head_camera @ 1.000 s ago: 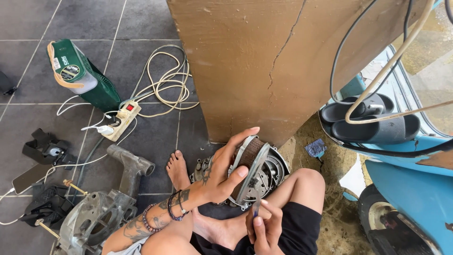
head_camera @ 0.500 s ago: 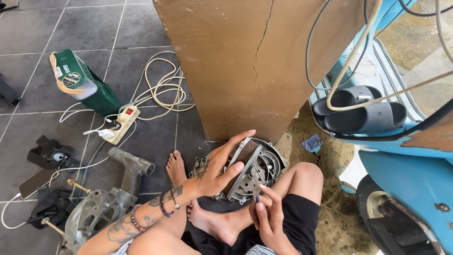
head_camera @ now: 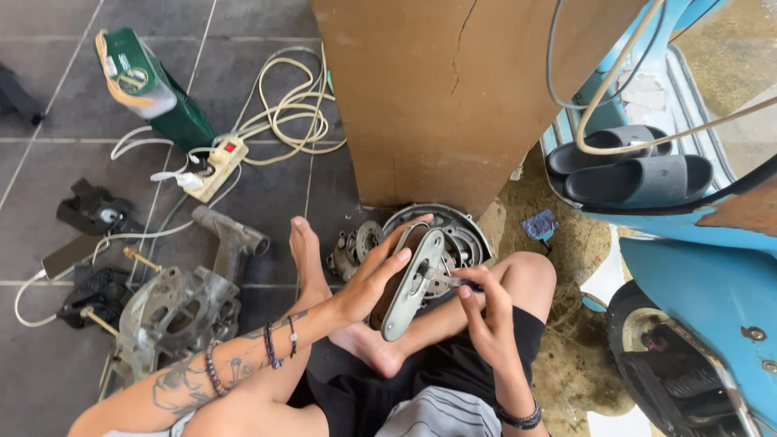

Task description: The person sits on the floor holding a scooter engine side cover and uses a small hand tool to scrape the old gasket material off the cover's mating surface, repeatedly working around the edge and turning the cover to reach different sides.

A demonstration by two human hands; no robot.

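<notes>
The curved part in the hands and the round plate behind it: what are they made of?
Curved part, gripped by the left hand: probably cast metal, dull grey-green, with worn edges. Round plate: likely steel or aluminium, a grey, grimy sheen. The right hand holds a small tool against it.

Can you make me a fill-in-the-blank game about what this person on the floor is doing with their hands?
1. The left hand holds a long curved ____ part.
2. A pair of dark ____ rests on the blue scooter.
3. The person sits on the floor with ____ feet.
4. The right hand pokes a thin tool at that part, which is in the ____ hand.

Missing words: metal; slippers; bare; left
</notes>
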